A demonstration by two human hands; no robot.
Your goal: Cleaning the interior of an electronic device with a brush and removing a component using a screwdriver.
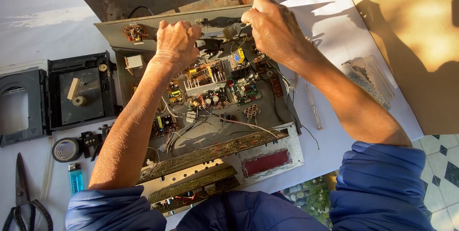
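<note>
Blue puffy sleeves (377, 188) sit closest to the lens, pushed up past both elbows, and the bare forearms run out over an opened-up electronics chassis (210, 130) lying flat on a white sheet (43, 30). Left hand (177, 42) is curled into a pretty tight fist, knuckles up, pressing on the far metal wall of the chassis (143, 23); can't tell whether anything is actually inside that fist, the fingers hide it. Right hand (272, 28) is just beside it, fingers pinched narrow around a small metal-tipped tool or part (232, 30) that pokes out toward the left hand, hard to say exactly what it is. Right under both hands is a cluster of little circuit boards (215, 87) with coloured components and loose wires. Nearer than the hands, at the front edge of the chassis, there's a long brown board strip (215, 152) and a dark red display window (266, 162). Out past the right forearm a slim clear-handled screwdriver (314, 107) lies on the sheet, untouched. Off beyond the left arm sits a black plastic disc-tray mechanism (81, 90), with a roll of black tape (66, 149), a blue lighter (75, 177) and scissors (21, 197) nearer the left elbow.
</note>
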